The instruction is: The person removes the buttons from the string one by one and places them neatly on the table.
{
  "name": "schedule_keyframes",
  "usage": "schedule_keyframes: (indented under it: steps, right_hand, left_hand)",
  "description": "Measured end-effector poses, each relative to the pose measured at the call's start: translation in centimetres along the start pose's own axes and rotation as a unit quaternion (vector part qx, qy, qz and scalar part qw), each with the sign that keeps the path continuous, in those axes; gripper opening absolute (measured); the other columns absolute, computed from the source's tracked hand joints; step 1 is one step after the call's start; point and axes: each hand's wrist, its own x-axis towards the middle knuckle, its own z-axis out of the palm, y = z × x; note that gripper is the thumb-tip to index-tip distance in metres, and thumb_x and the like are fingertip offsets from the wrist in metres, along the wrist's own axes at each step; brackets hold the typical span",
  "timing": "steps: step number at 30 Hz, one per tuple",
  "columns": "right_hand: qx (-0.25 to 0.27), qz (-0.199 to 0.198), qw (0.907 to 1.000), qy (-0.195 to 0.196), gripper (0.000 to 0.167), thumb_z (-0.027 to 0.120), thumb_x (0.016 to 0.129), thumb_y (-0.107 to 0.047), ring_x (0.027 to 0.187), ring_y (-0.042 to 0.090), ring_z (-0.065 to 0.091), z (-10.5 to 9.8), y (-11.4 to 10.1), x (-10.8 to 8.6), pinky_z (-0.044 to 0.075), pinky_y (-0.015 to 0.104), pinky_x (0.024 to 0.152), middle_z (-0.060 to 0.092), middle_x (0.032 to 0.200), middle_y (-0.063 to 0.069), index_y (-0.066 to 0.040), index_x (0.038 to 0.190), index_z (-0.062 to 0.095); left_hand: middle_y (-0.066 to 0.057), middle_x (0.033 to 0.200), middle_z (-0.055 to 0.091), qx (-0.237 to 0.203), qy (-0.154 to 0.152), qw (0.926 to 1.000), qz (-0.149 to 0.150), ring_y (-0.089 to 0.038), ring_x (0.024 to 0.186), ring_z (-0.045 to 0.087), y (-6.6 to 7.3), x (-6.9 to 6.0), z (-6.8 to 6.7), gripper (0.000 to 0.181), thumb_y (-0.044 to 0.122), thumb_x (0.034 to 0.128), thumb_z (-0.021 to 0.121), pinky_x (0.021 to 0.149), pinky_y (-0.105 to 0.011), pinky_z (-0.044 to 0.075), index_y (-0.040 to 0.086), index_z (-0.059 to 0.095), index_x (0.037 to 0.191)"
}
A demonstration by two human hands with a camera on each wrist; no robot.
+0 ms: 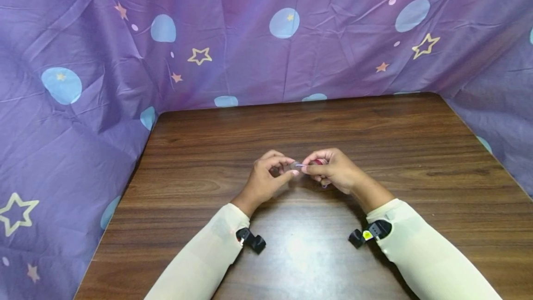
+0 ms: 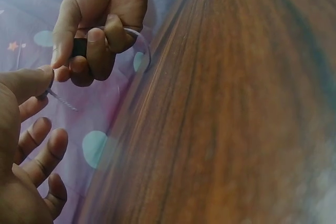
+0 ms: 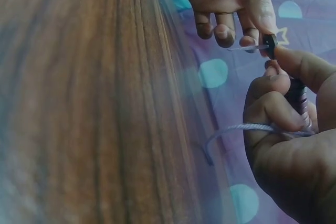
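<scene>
My left hand [image 1: 266,175] pinches a small dark disc [image 3: 270,46] between thumb and index finger; its other fingers are spread. A thin pale cord end [image 2: 67,104] sticks out from the disc on the left hand's side. Close by, my right hand [image 1: 335,170] has its thumb and index fingertip at the disc's other face. Its curled fingers hold a dark piece [image 3: 295,93] beside wrapped cord, and a cord tail [image 3: 231,128] hangs out of them. Something red [image 1: 319,162] shows in this hand in the head view. The fingers partly hide these pieces.
Both hands are above a brown wood-grain table [image 1: 216,142]. A purple cloth [image 1: 250,68] with stars and blue spots hangs behind it and at both sides. Black wrist devices [image 1: 379,229] sit on the pale sleeves.
</scene>
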Motion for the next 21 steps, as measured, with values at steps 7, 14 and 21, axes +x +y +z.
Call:
schedule_keyframes:
  steps: [7,14,21]
  right_hand:
    - [-0.007,-0.007,0.9999,0.011,0.025,0.073,0.098,-0.003,0.058,0.007,0.051,-0.06,0.00,0.02,0.042,0.020,0.051,0.058,0.064,-0.005,-0.025,0.089,0.080]
    - [0.001,-0.023,0.9991,0.036,0.025,0.074,0.097,-0.002,0.057,0.008,0.051,-0.04,-0.08,0.05,0.042,0.020,0.050,0.059,0.063,-0.004,-0.025,0.089,0.080]
    - [-0.016,-0.042,0.9974,0.056,0.024,0.075,0.096,-0.003,0.055,0.008,0.049,-0.27,0.00,0.14,0.040,0.022,0.050,0.058,0.061,-0.004,-0.025,0.088,0.081]
  left_hand:
    - [-0.021,0.106,0.073,-0.005,0.002,1.0000,0.001,-0.035,0.085,0.069,-0.21,-0.01,0.01,0.026,0.005,0.0886,0.089,0.078,-0.026,0.058,0.002,0.081,0.113]
    - [-0.018,0.106,0.071,-0.009,0.011,0.9998,-0.011,-0.034,0.085,0.068,-0.29,-0.01,-0.05,0.026,0.007,0.0895,0.089,0.078,-0.029,0.059,0.002,0.082,0.114]
    - [-0.014,0.109,0.070,-0.005,0.021,0.9993,-0.030,-0.033,0.086,0.068,-0.47,0.12,-0.37,0.026,0.009,0.0892,0.089,0.077,-0.025,0.056,0.004,0.083,0.114]
